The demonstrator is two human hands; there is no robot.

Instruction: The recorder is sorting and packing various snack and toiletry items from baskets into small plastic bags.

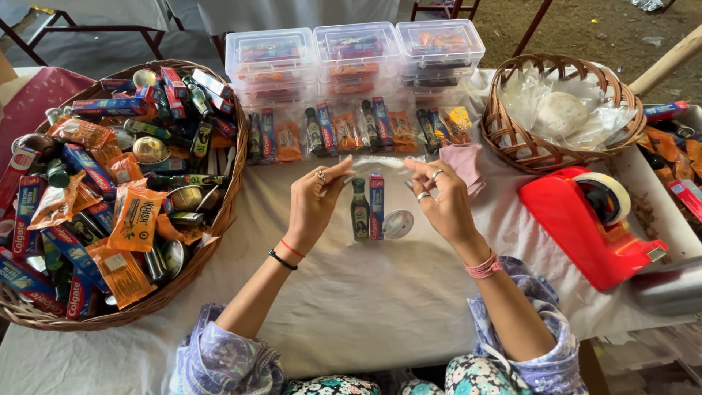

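I see my left hand point(313, 201) and right hand point(441, 199) pinching a clear plastic pouch point(380, 167) open mid-surface, fingers closed on its rim; bagging step, the small dark green bottle point(359, 210) needs sliding in.

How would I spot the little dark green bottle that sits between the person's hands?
Start at the big wicker basket on the left and move right past the left hand. The small bottle lies between both hands, beside a red-and-blue box. It alone is dark green glass.
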